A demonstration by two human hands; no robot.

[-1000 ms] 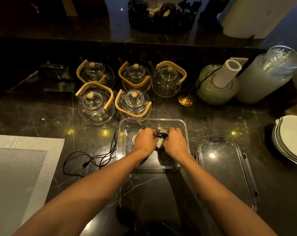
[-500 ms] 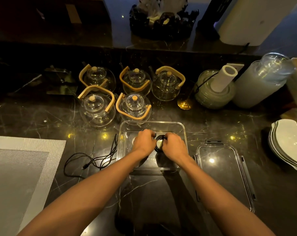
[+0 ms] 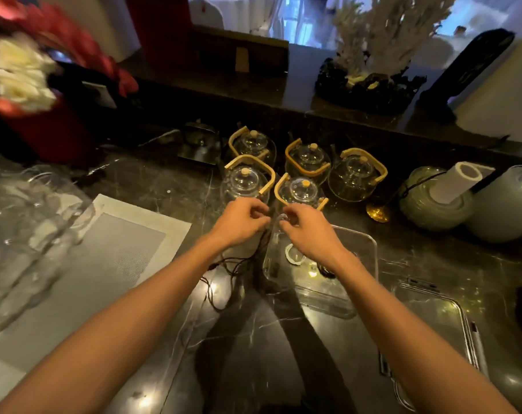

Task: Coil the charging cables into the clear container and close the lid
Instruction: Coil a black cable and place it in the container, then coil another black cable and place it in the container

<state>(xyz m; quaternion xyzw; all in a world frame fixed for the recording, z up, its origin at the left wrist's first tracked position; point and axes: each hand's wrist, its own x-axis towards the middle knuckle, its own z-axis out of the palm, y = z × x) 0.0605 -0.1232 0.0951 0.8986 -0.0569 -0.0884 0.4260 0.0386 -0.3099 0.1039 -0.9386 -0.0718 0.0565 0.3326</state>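
- Far to the left of the left hand, a blurred cluster of clear glassware (image 3: 23, 231) stood at the edge of view, with a grey woven mat (image 3: 110, 255) lying between it and the hand.
- The left hand (image 3: 238, 221) was raised above the dark marble surface (image 3: 418, 264), its fingers curled in a narrow pinch; a black cable (image 3: 232, 264) hung down from under it, so it appeared to hold that cable, though blur hid the exact grip.
- Below and just left of that hand, the rest of the black cable lay in loose loops on the surface, outside the container.
- Just beyond both hands stood five glass teapots (image 3: 304, 189) with tan handles.
- The right hand (image 3: 310, 231) was close beside the left, fingertips nearly meeting it, fingers curled and pinched; whether it held the cable could not be told.
- Under and to the right of the right hand sat the clear container (image 3: 358, 258), open, with a white coiled cable (image 3: 292, 255) on its floor and something dark beside the wrist, too hidden to identify.
- Further right of the right hand, near the forearm, the clear lid (image 3: 433, 312) lay flat on the surface, apart from the container.
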